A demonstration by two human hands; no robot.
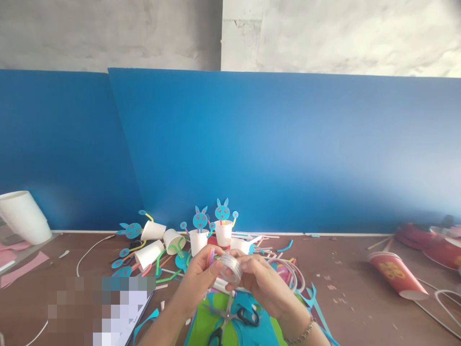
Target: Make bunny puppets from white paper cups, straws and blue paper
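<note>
Two hands (202, 267) hold one tape roll (233, 271) near two upright rabbit-faced cups (198, 242).

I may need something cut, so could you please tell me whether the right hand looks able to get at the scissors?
Probably yes: the scissors lie uncovered on coloured paper near the right hand, though it is occupied with the tape roll.

The tape roll (233, 269) is clear, glossy plastic. The scissors (227, 315) have smooth metal blades, the white cups (224, 234) are matt paper, the wall (324, 36) rough; the tabletop (378, 315) is possibly wood.
</note>
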